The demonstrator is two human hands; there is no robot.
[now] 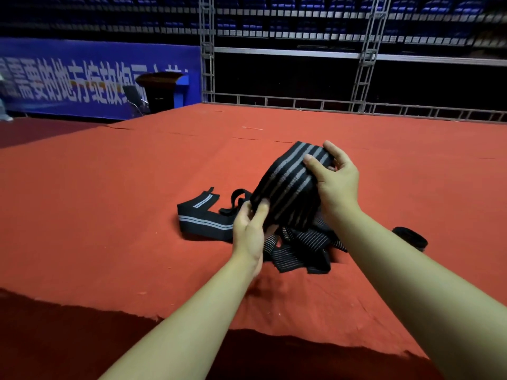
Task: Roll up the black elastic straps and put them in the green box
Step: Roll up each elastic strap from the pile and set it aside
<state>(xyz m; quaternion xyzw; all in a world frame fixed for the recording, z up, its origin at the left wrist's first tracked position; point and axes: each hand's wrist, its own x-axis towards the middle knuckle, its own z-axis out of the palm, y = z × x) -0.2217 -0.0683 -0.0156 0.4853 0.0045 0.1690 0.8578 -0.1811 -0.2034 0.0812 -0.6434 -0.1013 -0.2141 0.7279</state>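
A wide black elastic strap with grey stripes (285,185) is held up above the red platform (109,215). My right hand (333,179) grips its upper end, thumb over the stripes. My left hand (251,229) pinches its lower end. Beneath lies a loose heap of more black straps (301,248). Another strap with two pale stripes (203,223) trails flat to the left. A rolled black strap (410,238) sits on the carpet to the right of my right forearm. No green box is in view.
The red carpeted platform has a ragged front edge (164,319) close to me. Metal truss frames (365,78) and a low rail stand at the far edge. A blue banner (96,78) and a dark lectern (160,89) stand at the back left.
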